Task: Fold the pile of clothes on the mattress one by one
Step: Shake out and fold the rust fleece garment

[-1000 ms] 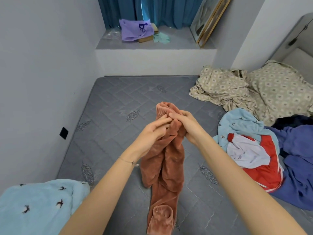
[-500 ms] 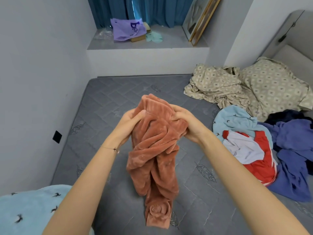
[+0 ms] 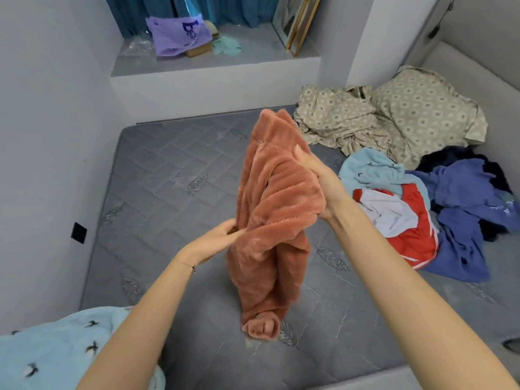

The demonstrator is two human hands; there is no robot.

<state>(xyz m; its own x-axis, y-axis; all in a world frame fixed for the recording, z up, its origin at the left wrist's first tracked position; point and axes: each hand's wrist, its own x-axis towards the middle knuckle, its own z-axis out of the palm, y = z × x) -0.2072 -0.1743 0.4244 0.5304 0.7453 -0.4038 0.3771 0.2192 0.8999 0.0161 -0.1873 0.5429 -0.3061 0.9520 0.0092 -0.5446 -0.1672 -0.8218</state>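
We held the fleece [image 3: 277, 209], a rust-coloured ribbed piece, upright over the middle of the mattress [image 3: 168, 190]; its top stood higher than both hands, its bottom end, a rolled cuff, touched the mattress nearer to us; the rest hung bunched and twisted betw. the hands.

R hand [image 3: 319, 178] was clamped on the fleece's upper right side, thumb across the front, fingers hidden behind the cloth; L hand [image 3: 218, 237], lower and to the left, pinched a fold at the left edge, fingertips drawn together on it; a thin bracelet [image 3: 189, 266] sat on that wrist.

To the right lay the pile [image 3: 427, 209], well apart from the fleece: a pale blue top w/ small dark birds, a red-and-white piece below it, blue and navy pieces at the far side; beyond the pile, crumpled beige patterned bedding [image 3: 394, 119] filled the far right corner.

At bottom left, just beside the L forearm, was another pale blue piece w/ birds [image 3: 56, 356]; we couldn't tell whether it was folded.

A black socket [image 3: 78, 233] sat low on the left wall; past the mattress a ledge [image 3: 213, 66] carried a purple bag [image 3: 177, 35], a teal cloth [image 3: 226, 47] and leaning frames [image 3: 295, 23], w/ teal curtains [image 3: 197, 9] behind.
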